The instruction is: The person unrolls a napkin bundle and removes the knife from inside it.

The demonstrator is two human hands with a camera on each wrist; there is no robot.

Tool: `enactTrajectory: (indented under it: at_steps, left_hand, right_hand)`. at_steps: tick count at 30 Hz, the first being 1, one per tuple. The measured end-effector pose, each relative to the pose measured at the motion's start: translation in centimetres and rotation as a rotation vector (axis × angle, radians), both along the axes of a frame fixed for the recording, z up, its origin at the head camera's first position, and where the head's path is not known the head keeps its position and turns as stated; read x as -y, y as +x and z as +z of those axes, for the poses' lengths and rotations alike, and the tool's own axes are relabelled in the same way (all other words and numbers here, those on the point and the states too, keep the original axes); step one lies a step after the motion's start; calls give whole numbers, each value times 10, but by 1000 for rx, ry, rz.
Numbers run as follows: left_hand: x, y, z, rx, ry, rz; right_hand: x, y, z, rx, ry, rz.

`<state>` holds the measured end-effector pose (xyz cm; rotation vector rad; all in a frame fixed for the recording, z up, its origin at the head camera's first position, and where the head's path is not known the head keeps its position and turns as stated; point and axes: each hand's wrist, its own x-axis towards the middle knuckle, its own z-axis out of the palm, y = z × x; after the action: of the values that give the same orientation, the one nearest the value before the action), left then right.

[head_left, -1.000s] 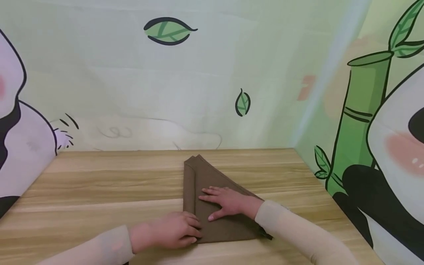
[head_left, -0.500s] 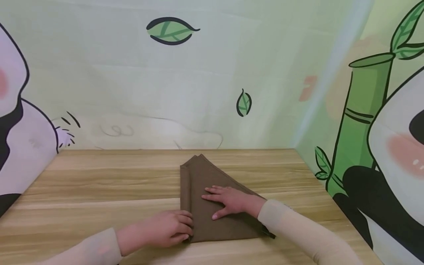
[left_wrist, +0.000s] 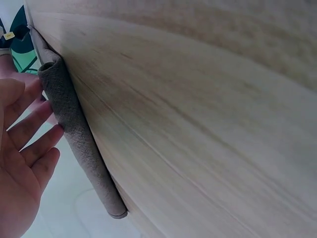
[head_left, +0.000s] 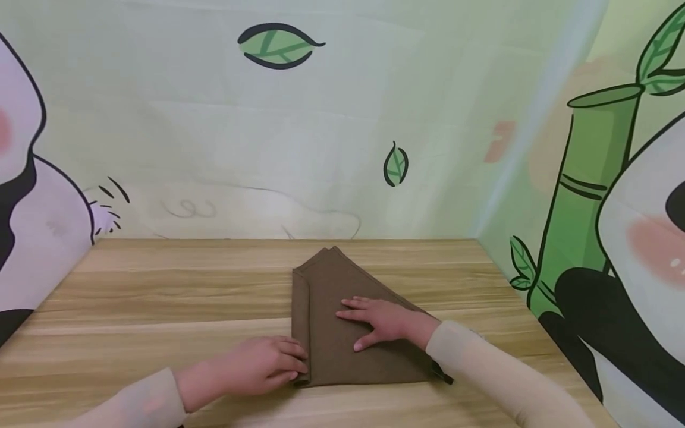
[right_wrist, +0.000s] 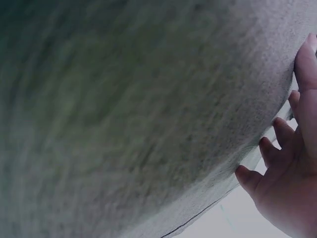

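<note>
A brown cloth, folded to a rough triangle with its point toward the wall, lies on the wooden table. My right hand lies flat on the cloth's middle with fingers spread; the right wrist view shows the fingers pressing the cloth. My left hand rests on the table at the cloth's near left corner. In the left wrist view its fairly straight fingers touch the thick folded left edge of the cloth.
Walls with panda and bamboo pictures close off the table at the back and on the right. Bare wood stretches to the left of the cloth.
My left hand has slid left, off the cloth's corner to its outer edge. The right hand has shifted slightly right on the cloth.
</note>
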<state>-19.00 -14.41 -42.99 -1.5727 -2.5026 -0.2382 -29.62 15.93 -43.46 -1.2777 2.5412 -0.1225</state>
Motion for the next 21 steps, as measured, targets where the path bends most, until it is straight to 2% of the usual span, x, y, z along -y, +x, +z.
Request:
enactTrajectory:
  at_steps: [5, 13, 17, 21]
  left_hand:
    - [2, 0, 2, -19, 17, -3]
    - [9, -3, 9, -19, 9, 34]
    - [11, -5, 12, -77, 66, 10]
    - [11, -7, 15, -142, 99, 12]
  right_hand:
    - [-1, 4, 0, -32, -31, -25]
    - [-8, 7, 5, -107, -38, -74]
    - [-14, 8, 8, -169, -77, -94]
    - [-17, 8, 12, -222, -131, -87]
